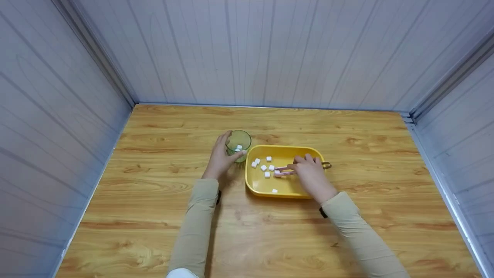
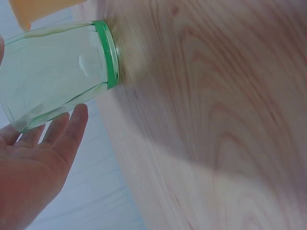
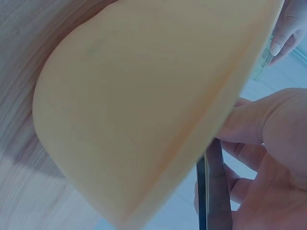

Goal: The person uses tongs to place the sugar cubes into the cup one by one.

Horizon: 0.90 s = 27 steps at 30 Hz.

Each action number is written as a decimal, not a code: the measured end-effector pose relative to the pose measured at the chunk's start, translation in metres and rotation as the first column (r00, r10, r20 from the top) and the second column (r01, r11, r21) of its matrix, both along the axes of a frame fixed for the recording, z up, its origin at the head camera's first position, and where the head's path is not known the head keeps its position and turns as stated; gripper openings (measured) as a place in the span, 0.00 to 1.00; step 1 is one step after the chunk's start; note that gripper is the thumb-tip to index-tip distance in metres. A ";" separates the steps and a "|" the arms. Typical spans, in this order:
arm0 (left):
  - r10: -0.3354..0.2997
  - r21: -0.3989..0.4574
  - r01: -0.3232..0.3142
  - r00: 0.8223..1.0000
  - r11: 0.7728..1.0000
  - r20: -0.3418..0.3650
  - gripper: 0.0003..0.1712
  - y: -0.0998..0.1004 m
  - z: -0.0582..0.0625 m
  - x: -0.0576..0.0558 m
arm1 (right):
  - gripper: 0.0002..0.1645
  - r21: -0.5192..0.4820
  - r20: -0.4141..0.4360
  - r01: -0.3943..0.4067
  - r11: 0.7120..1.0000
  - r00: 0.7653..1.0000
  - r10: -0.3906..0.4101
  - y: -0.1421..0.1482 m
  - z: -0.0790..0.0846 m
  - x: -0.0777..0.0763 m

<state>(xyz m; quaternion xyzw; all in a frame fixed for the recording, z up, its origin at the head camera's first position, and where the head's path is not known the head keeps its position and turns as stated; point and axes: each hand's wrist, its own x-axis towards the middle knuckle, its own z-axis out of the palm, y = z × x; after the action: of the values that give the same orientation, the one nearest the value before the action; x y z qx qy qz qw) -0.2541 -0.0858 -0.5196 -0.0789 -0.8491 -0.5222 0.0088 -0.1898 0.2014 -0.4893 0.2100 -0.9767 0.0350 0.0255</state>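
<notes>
A clear green-tinted drinking glass (image 1: 240, 136) stands upright at the yellow tray's left end, with a few white cubes inside. My left hand (image 1: 220, 161) holds it, thumb on the near side and fingers round the left; in the left wrist view the fingertips rest along the glass wall (image 2: 53, 67). My right hand (image 1: 312, 177) grips metal tongs (image 1: 285, 174) with pink arms over the yellow tray (image 1: 287, 154). Their tips straddle a white cube (image 1: 276, 172) in the tray. The right wrist view shows the tongs' dark metal handle (image 3: 217, 191) under my fingers, beyond the tray's wall.
Several more white cubes (image 1: 267, 175) lie loose in the tray's left half, one cube (image 1: 274, 191) by the near wall. Tray and glass stand on a wood-grain table (image 1: 162, 162). Pale panelled walls (image 1: 251, 50) enclose its back and sides.
</notes>
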 end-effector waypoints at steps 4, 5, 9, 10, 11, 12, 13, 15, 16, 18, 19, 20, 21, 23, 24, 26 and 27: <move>-0.006 -0.007 0.006 1.000 1.000 -0.004 0.50 0.000 -0.001 0.000 | 0.16 -0.009 -0.009 -0.006 1.000 1.000 0.006 0.001 0.000 0.000; -0.006 -0.006 0.006 1.000 1.000 -0.005 0.50 0.000 -0.001 0.000 | 0.15 -0.010 -0.012 -0.009 1.000 1.000 0.009 0.001 0.000 0.000; -0.006 -0.002 0.006 1.000 1.000 -0.004 0.50 0.000 -0.001 0.000 | 0.16 -0.019 -0.013 -0.011 1.000 1.000 0.011 0.002 0.000 0.000; -0.006 -0.001 0.006 1.000 1.000 -0.004 0.50 0.000 -0.001 0.001 | 0.16 -0.017 -0.012 -0.012 1.000 1.000 0.012 0.002 0.000 0.000; -0.006 0.001 0.006 1.000 1.000 -0.004 0.50 0.000 -0.001 0.001 | 0.16 -0.017 -0.011 -0.012 1.000 1.000 0.012 0.002 0.000 0.000; -0.006 0.002 0.006 1.000 1.000 -0.004 0.50 0.000 0.000 0.001 | 0.16 -0.016 -0.010 -0.012 1.000 1.000 0.012 0.002 0.001 0.000; -0.007 0.002 0.007 1.000 1.000 -0.005 0.50 0.000 0.000 0.001 | 0.16 -0.014 -0.013 -0.012 1.000 1.000 0.012 0.002 0.001 -0.001; -0.006 0.000 0.006 1.000 1.000 -0.004 0.49 0.000 0.000 0.001 | 0.16 -0.008 -0.012 -0.012 1.000 1.000 0.012 0.003 0.001 -0.001; -0.007 -0.001 0.007 1.000 1.000 -0.004 0.49 0.000 0.000 0.001 | 0.16 -0.006 -0.012 -0.012 1.000 1.000 0.012 0.003 0.001 -0.001; -0.007 -0.005 0.007 1.000 1.000 -0.005 0.49 0.000 0.000 0.000 | 0.16 -0.001 -0.009 -0.007 1.000 1.000 0.007 0.003 0.001 -0.001; -0.007 -0.005 0.007 1.000 1.000 -0.005 0.49 0.000 0.000 0.000 | 0.16 0.000 -0.005 -0.006 1.000 1.000 0.006 0.003 0.001 -0.001; -0.008 -0.005 0.008 1.000 1.000 -0.007 0.49 0.000 0.000 0.000 | 0.16 0.002 0.001 -0.003 1.000 1.000 0.003 0.003 0.002 -0.001; -0.010 -0.006 0.010 1.000 1.000 -0.008 0.49 0.000 0.000 0.000 | 0.17 0.004 0.004 -0.002 1.000 1.000 0.002 0.003 0.002 -0.001; -0.009 -0.007 0.009 1.000 1.000 -0.009 0.49 0.000 -0.001 -0.001 | 0.17 0.005 0.014 0.001 1.000 1.000 -0.001 0.003 0.003 -0.002; -0.009 -0.008 0.009 1.000 1.000 -0.008 0.49 0.000 -0.001 -0.001 | 0.17 0.004 0.019 0.003 1.000 1.000 -0.003 0.003 0.004 -0.002; -0.011 -0.009 0.011 1.000 1.000 -0.008 0.49 0.000 -0.001 0.000 | 0.18 0.000 0.029 0.007 1.000 1.000 -0.007 0.004 0.005 -0.002; -0.010 -0.011 0.010 1.000 1.000 -0.008 0.49 0.000 -0.001 0.000 | 0.18 0.000 0.032 0.009 1.000 0.999 -0.009 0.004 0.005 -0.002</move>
<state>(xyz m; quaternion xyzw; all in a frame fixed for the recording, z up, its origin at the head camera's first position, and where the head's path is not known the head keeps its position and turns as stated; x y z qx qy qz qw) -0.2545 -0.0858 -0.5208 -0.0854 -0.8514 -0.5175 0.0092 -0.1922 0.2053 -0.4839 0.2050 -0.9780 0.0382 0.0100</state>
